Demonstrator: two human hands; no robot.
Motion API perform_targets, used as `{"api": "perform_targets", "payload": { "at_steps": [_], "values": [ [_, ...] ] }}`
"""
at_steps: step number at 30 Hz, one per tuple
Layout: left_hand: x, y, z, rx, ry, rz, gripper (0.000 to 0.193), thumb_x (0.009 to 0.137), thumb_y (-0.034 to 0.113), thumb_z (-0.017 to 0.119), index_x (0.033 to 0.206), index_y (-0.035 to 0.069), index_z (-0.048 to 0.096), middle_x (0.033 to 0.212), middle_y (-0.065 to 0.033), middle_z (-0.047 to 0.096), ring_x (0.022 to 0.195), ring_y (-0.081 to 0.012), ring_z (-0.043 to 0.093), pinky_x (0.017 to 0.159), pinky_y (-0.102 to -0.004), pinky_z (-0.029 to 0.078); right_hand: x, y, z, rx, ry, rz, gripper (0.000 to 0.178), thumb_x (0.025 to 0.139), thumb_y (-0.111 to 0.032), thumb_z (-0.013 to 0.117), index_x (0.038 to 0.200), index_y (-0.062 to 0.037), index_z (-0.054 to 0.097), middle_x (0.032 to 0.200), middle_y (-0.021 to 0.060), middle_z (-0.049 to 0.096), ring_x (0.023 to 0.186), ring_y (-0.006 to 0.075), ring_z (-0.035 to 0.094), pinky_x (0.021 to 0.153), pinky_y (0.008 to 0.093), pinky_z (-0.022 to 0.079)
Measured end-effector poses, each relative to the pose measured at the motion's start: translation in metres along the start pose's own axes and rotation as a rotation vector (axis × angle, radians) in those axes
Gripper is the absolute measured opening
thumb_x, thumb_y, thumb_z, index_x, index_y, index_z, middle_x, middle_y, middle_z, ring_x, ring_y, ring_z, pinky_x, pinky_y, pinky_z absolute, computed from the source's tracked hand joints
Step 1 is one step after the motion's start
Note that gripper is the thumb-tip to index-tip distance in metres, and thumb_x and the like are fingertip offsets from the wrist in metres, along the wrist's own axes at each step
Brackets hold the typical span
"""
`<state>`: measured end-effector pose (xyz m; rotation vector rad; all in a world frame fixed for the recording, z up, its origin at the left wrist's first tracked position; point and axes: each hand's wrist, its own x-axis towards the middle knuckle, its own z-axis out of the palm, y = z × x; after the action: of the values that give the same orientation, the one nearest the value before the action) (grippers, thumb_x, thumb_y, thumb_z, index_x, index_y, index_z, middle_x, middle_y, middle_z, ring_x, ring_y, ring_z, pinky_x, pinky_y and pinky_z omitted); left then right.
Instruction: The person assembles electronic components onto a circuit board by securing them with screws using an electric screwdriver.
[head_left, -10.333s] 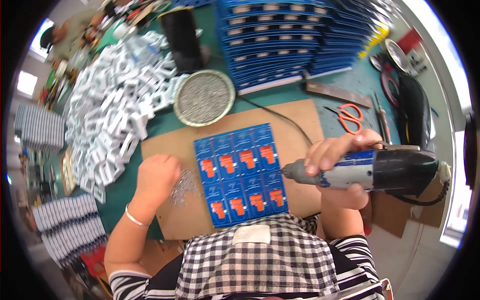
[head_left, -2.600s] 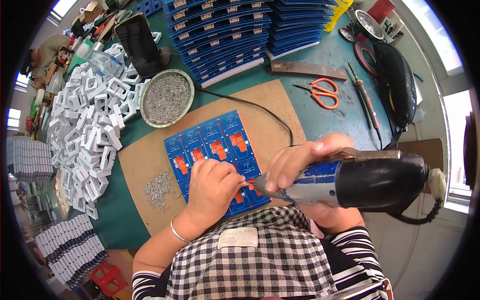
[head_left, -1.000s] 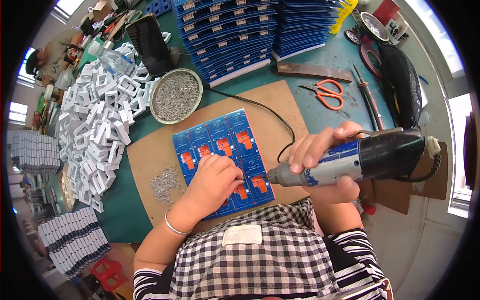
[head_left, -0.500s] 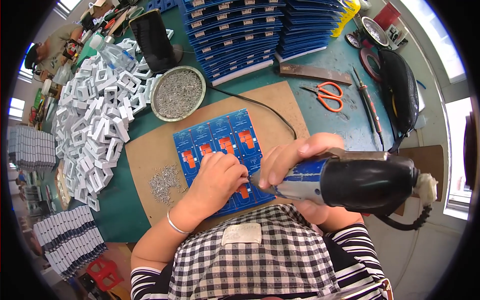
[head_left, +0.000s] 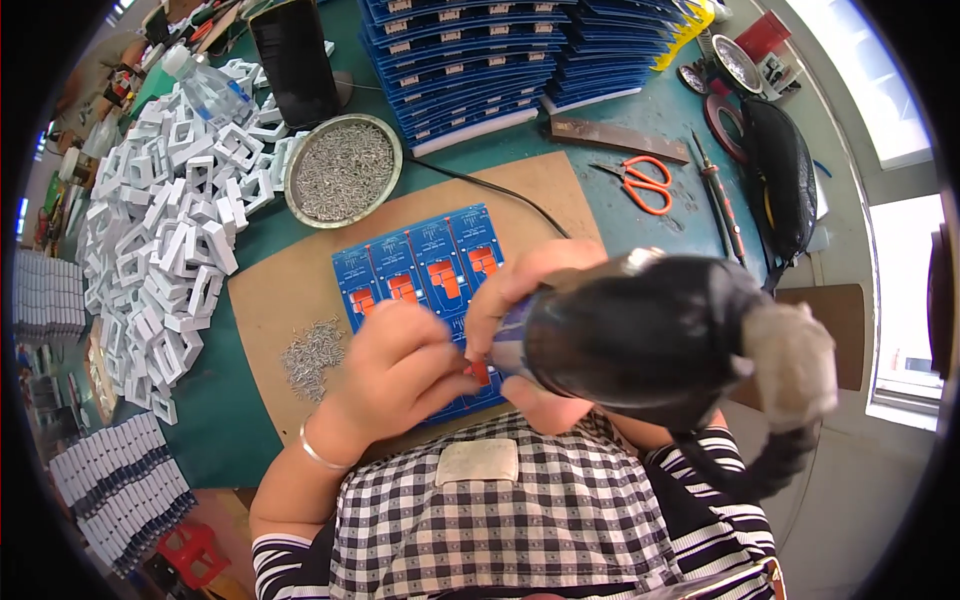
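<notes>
My right hand (head_left: 515,285) is wrapped round a black power screwdriver (head_left: 640,335) with a blue and grey nose. The driver lies tilted, its nose aimed left and down at a blue printed board panel (head_left: 408,252); its tip is hidden by my fingers. Orange-red inserts (head_left: 443,280) sit in a row on the panel. Over the panel's near half is my left hand (head_left: 400,365), slightly blurred, fingers curled together beside the driver's tip and an orange insert (head_left: 481,373). Anything pinched in those fingers is too small to make out. Loose screws (head_left: 315,358) lie left of the panel.
Beneath the panel lies a brown board (head_left: 265,290). A round dish of screws (head_left: 345,170), a phone (head_left: 293,65) and heaped white frames (head_left: 165,240) stand left. Stacked blue boards (head_left: 460,70) rise behind. Orange-handled scissors (head_left: 648,183) and a soldering iron (head_left: 718,195) lie right.
The screwdriver's back end has swung up nearer the camera, and its nose has moved left with my right hand. My left fingertips have shifted toward me over the panel. The whole view has shifted slightly.
</notes>
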<state>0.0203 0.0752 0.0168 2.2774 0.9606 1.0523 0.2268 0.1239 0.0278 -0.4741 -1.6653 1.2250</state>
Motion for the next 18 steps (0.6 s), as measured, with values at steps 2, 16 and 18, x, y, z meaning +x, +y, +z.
{"api": "perform_targets", "payload": {
  "at_steps": [2,16,18],
  "values": [
    [-0.014,0.012,-0.025,-0.131,0.227,0.236,0.028,0.074,0.03,0.076,0.088,0.008,0.067,0.086,-0.0052,0.06,0.083,-0.0223,0.058,0.072,-0.0387,0.046,0.009,-0.006,0.004,0.162,0.02,0.065,0.085,0.055,-0.035,0.089,0.12,0.006,0.055,0.112,0.018,0.063,0.097,0.0271,0.067,0.085,0.0347,0.052],
    [-0.018,0.103,-0.066,0.181,0.895,1.065,0.027,0.093,0.022,0.052,0.11,0.001,0.058,0.114,-0.0073,0.06,0.12,-0.0239,0.049,0.104,-0.0382,0.038,0.011,0.004,-0.002,0.47,0.159,0.102,0.062,0.076,-0.031,0.076,0.121,-0.0101,0.039,0.083,0.0126,0.06,0.072,0.0233,0.063,0.067,0.0356,0.052],
    [-0.023,0.103,-0.068,0.296,0.832,1.011,0.029,0.091,0.024,0.054,0.109,0.001,0.058,0.113,-0.0082,0.061,0.116,-0.0246,0.051,0.101,-0.0365,0.039,0.007,0.006,-0.006,0.534,0.182,0.079,0.062,0.076,-0.032,0.076,0.12,-0.0101,0.039,0.082,0.013,0.059,0.071,0.0245,0.063,0.066,0.0367,0.052]
  ]
}}
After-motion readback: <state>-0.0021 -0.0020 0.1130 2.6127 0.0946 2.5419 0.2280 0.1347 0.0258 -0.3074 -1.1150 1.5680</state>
